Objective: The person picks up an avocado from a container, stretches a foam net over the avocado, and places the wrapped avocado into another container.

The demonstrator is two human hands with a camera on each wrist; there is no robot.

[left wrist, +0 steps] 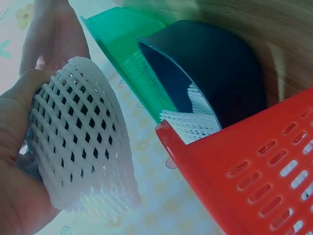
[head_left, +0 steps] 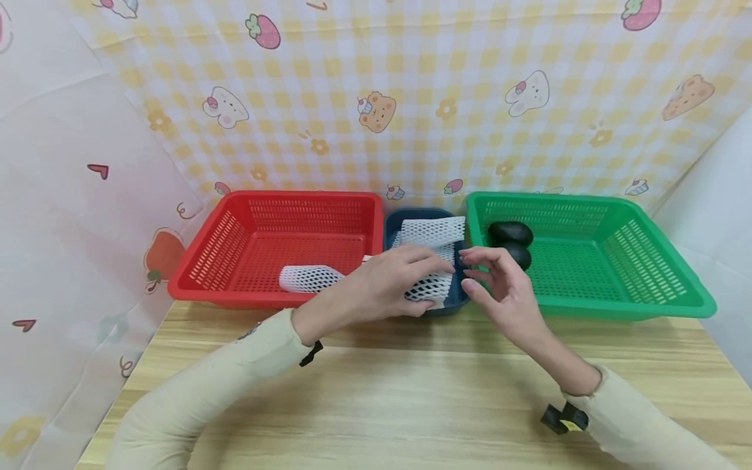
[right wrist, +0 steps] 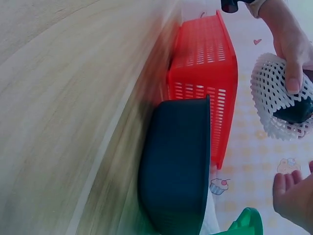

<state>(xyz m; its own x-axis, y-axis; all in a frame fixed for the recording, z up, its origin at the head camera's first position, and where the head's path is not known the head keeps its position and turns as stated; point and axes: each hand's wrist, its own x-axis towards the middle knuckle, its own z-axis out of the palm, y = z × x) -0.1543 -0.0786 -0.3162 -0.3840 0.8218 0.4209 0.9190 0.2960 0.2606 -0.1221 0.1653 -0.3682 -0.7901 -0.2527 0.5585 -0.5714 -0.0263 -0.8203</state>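
My left hand (head_left: 396,277) grips an avocado (right wrist: 293,112) partly covered by a white foam net sleeve (left wrist: 83,137). The dark fruit shows at the sleeve's open end in the right wrist view. Over the right side of the dark blue bin, my right hand (head_left: 505,287) hovers close by, fingers loosely bent and holding nothing. Inside the bin (left wrist: 215,63) lie more white foam net sleeves (head_left: 435,232). Two dark avocados (head_left: 511,233) rest at the left end of the green basket (head_left: 634,307).
Left of the bin stands a red basket (head_left: 235,300), with a white foam net sleeve (head_left: 308,277) in it, partly hidden by my left forearm. All three containers stand on a wooden table (head_left: 411,398), against a checked cloth (head_left: 411,143).
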